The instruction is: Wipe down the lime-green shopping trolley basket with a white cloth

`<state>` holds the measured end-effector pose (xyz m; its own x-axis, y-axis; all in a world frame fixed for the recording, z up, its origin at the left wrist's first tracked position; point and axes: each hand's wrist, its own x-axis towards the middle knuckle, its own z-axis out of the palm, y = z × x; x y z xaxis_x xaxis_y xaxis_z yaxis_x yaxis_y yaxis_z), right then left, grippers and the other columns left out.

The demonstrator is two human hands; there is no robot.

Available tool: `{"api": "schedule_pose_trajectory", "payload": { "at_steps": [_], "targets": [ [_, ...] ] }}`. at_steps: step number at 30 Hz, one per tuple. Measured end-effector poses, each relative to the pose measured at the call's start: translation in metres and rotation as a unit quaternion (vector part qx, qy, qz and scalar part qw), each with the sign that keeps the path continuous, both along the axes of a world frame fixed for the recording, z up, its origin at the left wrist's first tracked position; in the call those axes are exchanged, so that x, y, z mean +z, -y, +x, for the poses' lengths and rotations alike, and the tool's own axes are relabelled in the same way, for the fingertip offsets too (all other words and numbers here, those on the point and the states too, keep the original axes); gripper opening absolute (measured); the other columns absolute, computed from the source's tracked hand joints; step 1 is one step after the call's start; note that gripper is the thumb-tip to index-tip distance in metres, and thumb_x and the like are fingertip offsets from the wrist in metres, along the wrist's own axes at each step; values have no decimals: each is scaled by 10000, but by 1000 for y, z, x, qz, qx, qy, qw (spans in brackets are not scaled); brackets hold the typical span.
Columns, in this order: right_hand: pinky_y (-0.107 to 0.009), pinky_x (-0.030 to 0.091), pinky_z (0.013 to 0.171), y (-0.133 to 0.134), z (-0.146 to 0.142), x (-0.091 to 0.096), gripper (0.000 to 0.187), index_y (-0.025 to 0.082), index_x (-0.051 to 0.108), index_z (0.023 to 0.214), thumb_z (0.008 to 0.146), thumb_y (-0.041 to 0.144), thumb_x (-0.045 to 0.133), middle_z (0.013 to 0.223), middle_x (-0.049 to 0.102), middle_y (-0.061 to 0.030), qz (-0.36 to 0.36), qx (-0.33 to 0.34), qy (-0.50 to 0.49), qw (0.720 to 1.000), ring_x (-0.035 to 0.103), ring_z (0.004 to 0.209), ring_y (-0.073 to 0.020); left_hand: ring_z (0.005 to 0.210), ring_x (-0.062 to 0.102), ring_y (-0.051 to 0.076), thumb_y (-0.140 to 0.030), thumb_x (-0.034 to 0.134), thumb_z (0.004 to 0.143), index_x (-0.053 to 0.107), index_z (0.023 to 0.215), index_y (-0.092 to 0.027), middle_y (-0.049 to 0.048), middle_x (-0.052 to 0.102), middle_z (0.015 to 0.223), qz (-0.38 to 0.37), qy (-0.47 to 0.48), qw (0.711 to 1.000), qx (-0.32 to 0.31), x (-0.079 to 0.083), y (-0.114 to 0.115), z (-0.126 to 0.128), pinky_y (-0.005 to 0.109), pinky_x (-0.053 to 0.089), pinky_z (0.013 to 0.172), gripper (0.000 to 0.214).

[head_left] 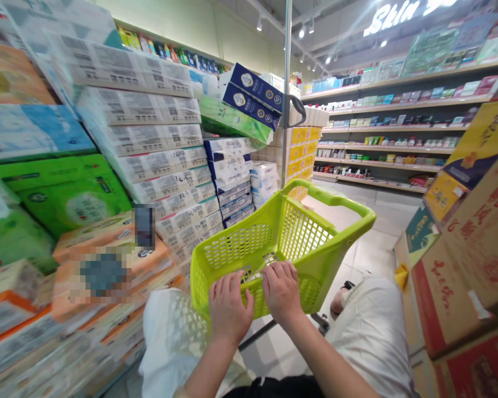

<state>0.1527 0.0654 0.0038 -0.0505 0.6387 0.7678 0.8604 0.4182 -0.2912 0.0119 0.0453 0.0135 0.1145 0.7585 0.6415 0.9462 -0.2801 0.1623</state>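
A lime-green plastic shopping cart with perforated basket walls stands between my knees, its raised handle at the far side. My left hand rests over the near rim, fingers curled down into the basket. Close beside it, my right hand grips the same rim, its fingers also bent over the edge. The fingertips are partly hidden inside. Through the holes the basket's bottom shows, with no goods visible in it. A black caster shows beneath the cart.
Wrapped tissue packs are stacked high at left, with orange packs lower down. A metal pole rises behind the cart. Cardboard cartons stand at right. Product shelves line the back above a tiled floor.
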Motion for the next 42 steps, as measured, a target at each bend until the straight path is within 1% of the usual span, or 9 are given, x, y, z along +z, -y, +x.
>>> {"api": "schedule_pose_trajectory", "payload": {
  "at_steps": [8,14,17,22,26,31,34,38,42],
  "targets": [
    [-338,321,969,-1,15,3,133,238,637,875,914,219,511,851,613,-21,19,36,26,999,505,899,-181,979,572,253,-92,463,741,477,1229,-142,109,638,1065,-13,15,996,-90,-16,1,28,405,402,892,491],
    [-396,291,1040,-9,57,16,176,226,642,930,919,194,470,920,621,-46,57,-51,-23,997,516,973,-203,958,547,251,-125,498,719,506,1149,-164,85,610,1012,-32,28,994,-100,-12,3,27,415,383,905,432],
    [-406,288,1040,-8,47,14,170,221,640,905,915,191,473,909,616,-47,49,-72,-44,995,512,960,-207,953,542,253,-132,505,706,510,1123,-174,76,605,986,-40,45,993,-99,-12,4,30,416,379,899,419],
    [-359,302,1016,2,11,4,155,234,638,853,897,179,501,857,609,-21,23,20,-4,1000,514,926,-180,955,548,256,-146,506,690,511,1109,-183,83,607,998,-40,63,992,-106,-15,2,28,417,381,893,420],
    [-347,317,997,0,30,9,146,233,648,905,903,192,507,877,622,-20,18,29,11,999,520,932,-177,969,550,255,-139,499,697,510,1114,-195,74,609,998,-58,70,990,-111,-14,3,22,417,371,899,420],
    [-408,299,1021,-7,66,22,173,225,658,935,906,191,490,920,626,-47,51,-64,-30,996,518,965,-209,950,548,253,-142,499,704,521,1089,-197,68,607,974,-56,73,990,-105,-13,5,23,414,367,894,390],
    [-416,289,1021,-5,50,20,163,221,653,909,907,197,492,906,621,-49,44,-79,-43,995,509,934,-213,943,544,251,-131,501,688,528,1072,-193,67,606,963,-53,75,991,-101,-12,6,27,410,366,890,390],
    [-364,307,988,4,18,11,169,231,644,864,906,180,489,845,615,-27,20,7,-7,1000,509,899,-190,932,539,246,-124,505,662,524,1059,-189,67,604,961,-45,78,990,-105,-12,6,30,402,368,885,402],
    [-352,323,951,4,34,14,154,231,644,885,909,191,497,847,625,-23,24,11,6,1000,516,904,-188,938,540,241,-117,497,672,521,1067,-197,60,604,961,-48,84,989,-111,-11,7,29,396,367,886,404]
  ]
}}
